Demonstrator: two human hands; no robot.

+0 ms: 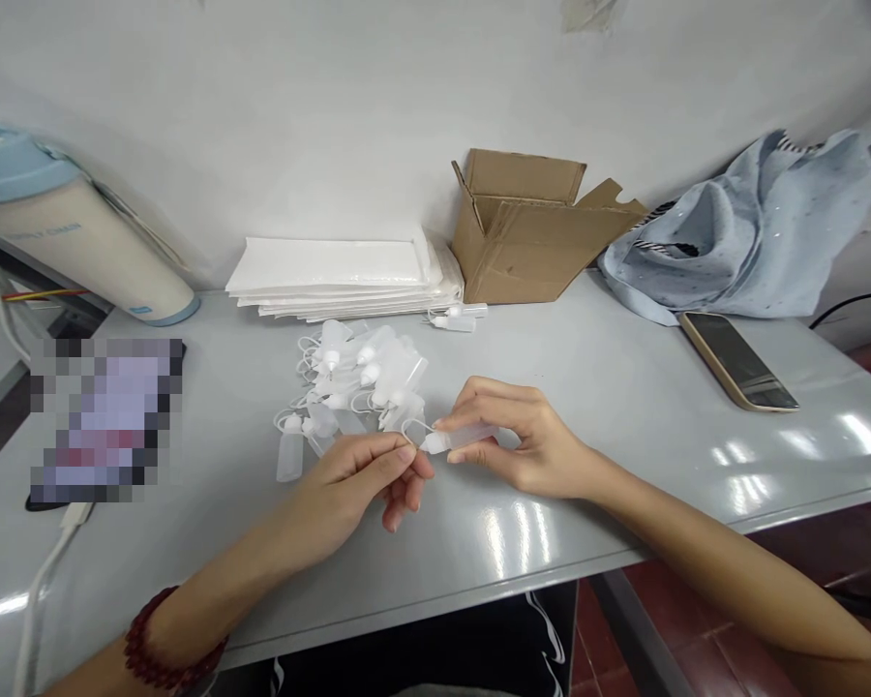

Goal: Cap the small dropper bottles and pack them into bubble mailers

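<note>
My right hand (526, 431) is closed around a small translucent squeeze bottle (471, 438), lying nearly level with its white nozzle end pointing left. A thin white cap strap (412, 423) curves from the bottle's neck to my left hand (374, 474). The left thumb and forefinger are pinched at the strap's end by the nozzle; whatever small cap sits between them is hidden. Just behind both hands lies a loose pile of similar squeeze bottles (367, 373) with looped straps. One more bottle (290, 450) lies at the pile's near left edge.
Behind the pile are stacked white padded envelopes (334, 261) and an open cardboard box (529, 252), with a few bottles (454, 322) before them. A phone (740, 363) and blue cloth bag (755, 232) lie right. A tumbler (79, 223) and cabled, blurred phone (108, 421) are left.
</note>
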